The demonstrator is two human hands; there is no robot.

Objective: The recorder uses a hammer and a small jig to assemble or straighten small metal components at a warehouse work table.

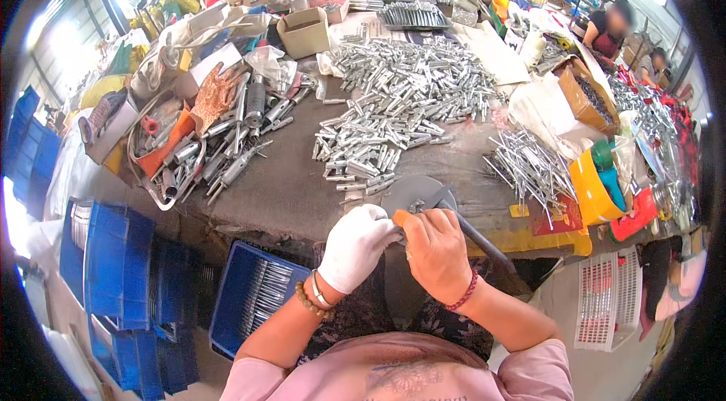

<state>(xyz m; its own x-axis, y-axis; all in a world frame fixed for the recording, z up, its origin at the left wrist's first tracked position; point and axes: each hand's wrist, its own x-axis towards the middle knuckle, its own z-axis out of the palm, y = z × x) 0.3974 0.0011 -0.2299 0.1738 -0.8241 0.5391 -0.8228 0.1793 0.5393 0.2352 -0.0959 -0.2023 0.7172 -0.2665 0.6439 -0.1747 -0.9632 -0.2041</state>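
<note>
Note gloved left hand [354, 251] and bare right hand [440, 257] meeting at near edge of table [283, 163], fingers [431, 226] curled — cannot tell how tightly, or around what. Find metal tubes [401, 76] heaped beyond, bare room leftward.

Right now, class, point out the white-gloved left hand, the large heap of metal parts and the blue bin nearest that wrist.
Left hand [353, 247]: head view, back of the glove.
Heap of metal parts [416, 82]: head view, middle of the heap.
Blue bin [229, 301]: head view, its left wall.
</note>
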